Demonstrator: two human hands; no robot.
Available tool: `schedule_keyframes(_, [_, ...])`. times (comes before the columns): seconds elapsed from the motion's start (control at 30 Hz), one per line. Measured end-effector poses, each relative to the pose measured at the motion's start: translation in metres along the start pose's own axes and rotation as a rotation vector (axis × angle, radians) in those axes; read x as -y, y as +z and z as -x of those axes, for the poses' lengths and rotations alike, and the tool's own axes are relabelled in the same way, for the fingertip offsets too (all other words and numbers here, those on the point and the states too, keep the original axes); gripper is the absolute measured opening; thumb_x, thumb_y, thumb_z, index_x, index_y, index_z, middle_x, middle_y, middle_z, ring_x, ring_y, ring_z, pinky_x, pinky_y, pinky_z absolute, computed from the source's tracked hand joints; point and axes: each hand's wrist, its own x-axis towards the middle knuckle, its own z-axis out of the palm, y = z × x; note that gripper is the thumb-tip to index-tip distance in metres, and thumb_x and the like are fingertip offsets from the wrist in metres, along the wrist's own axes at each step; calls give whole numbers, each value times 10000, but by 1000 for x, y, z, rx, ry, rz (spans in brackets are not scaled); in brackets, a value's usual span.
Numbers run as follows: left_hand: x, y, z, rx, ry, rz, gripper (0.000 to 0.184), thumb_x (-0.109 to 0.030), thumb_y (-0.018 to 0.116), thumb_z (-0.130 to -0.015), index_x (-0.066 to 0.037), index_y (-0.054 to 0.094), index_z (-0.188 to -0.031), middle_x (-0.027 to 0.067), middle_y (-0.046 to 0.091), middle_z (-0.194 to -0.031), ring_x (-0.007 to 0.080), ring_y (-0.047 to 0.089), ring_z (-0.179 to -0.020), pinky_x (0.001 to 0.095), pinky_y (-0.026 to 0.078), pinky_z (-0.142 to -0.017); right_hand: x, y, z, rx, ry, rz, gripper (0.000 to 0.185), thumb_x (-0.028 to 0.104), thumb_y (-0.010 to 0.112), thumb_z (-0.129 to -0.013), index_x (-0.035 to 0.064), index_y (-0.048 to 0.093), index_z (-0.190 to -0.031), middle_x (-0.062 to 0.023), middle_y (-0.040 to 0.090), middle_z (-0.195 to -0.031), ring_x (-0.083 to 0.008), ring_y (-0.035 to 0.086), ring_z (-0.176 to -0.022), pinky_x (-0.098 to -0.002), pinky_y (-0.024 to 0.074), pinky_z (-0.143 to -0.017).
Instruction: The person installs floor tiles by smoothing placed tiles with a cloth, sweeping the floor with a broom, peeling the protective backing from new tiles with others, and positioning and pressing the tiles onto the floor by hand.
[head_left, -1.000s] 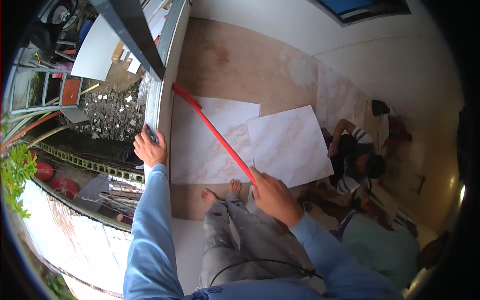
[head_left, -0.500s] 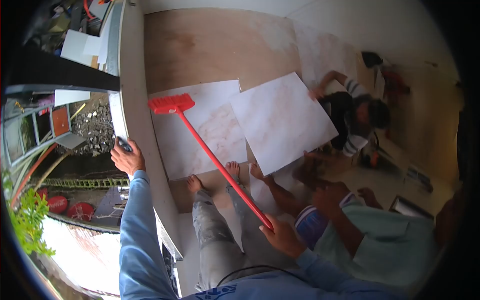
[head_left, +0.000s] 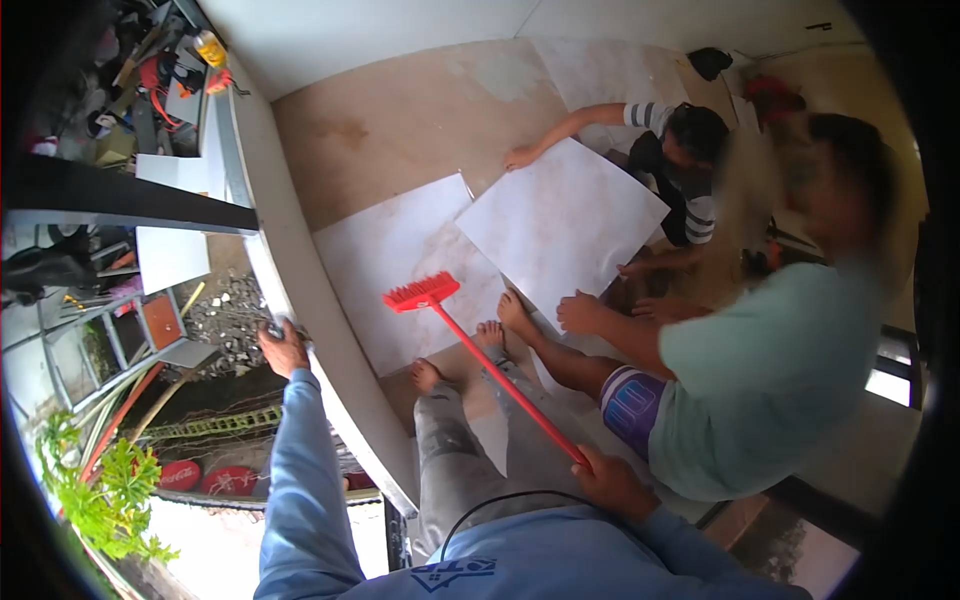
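My right hand (head_left: 612,482) is closed round the lower end of the red handle of a broom (head_left: 500,378). The broom's red bristle head (head_left: 422,292) points away from me, over a pale marbled tile (head_left: 385,270). On the left, my left hand (head_left: 285,350) rests at the edge of a white ledge (head_left: 335,375), fingers bent round a small dark object (head_left: 275,329) whose kind I cannot make out. A second marbled tile (head_left: 565,235) lies at an angle beside the first, with two co-workers' hands at its edges.
One co-worker in a green shirt (head_left: 770,380) leans in at my right; another with striped sleeves (head_left: 690,150) crouches behind the tile. My bare feet (head_left: 426,376) are near the first tile. Beyond the ledge are rubble (head_left: 235,320), metal frames and a green plant (head_left: 95,480).
The broom head has shifted right and closer to me as the view moved. The green-shirted co-worker has leaned in with a hand at the tile; the other has reached to its far corner.
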Motion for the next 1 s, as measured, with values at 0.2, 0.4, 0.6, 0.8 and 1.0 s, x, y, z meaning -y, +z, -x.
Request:
schedule_keyframes(0.2, [-21, -88, 124, 422, -5, 123, 386, -274, 680, -932, -90, 687, -1271, 234, 726, -1167, 396, 708, -1071, 470, 544, -933, 9, -9, -7, 89, -188, -176, 373, 285, 579, -1019, 16, 584, -1277, -239, 710, -994, -409, 705, -868, -499, 550, -786])
schedule_keyframes(0.4, [-55, -156, 259, 668, 465, 437, 609, -200, 755, -894, -211, 577, -1477, 112, 696, -1166, 308, 698, -1043, 406, 579, -887, 81, 14, -46, 550, -22, -844, 196, 228, 571, -1010, 37, 579, -1056, -45, 608, -798, -135, 590, -658, -316, 456, -579])
schedule_keyframes(0.6, [-94, -235, 304, 800, 468, 219, 776, -196, 773, -840, -271, 478, -1554, 86, 646, -1096, 338, 692, -1007, 451, 579, -842, 131, 39, -28, 645, -200, -708, 203, 246, 569, -1002, 47, 598, -1031, -23, 596, -797, -93, 535, -594, -269, 403, -505])
schedule_keyframes(0.8, [-74, -249, 352, 696, 407, 299, 665, -193, 765, -839, -247, 564, -1470, 92, 657, -1091, 360, 695, -979, 452, 581, -799, 110, 45, -9, 676, -195, -558, 293, 307, 580, -1015, 36, 628, -1117, 3, 596, -781, -79, 555, -666, -266, 446, -567])
schedule_keyframes(1.0, [31, -229, 364, 215, 115, 386, 247, -229, 677, -980, -118, 703, -1200, 135, 693, -1093, 308, 697, -907, 392, 548, -832, 92, 43, -50, 536, -441, -456, 403, 370, 570, -1086, 28, 658, -1280, 4, 635, -833, -74, 585, -746, -256, 502, -657])
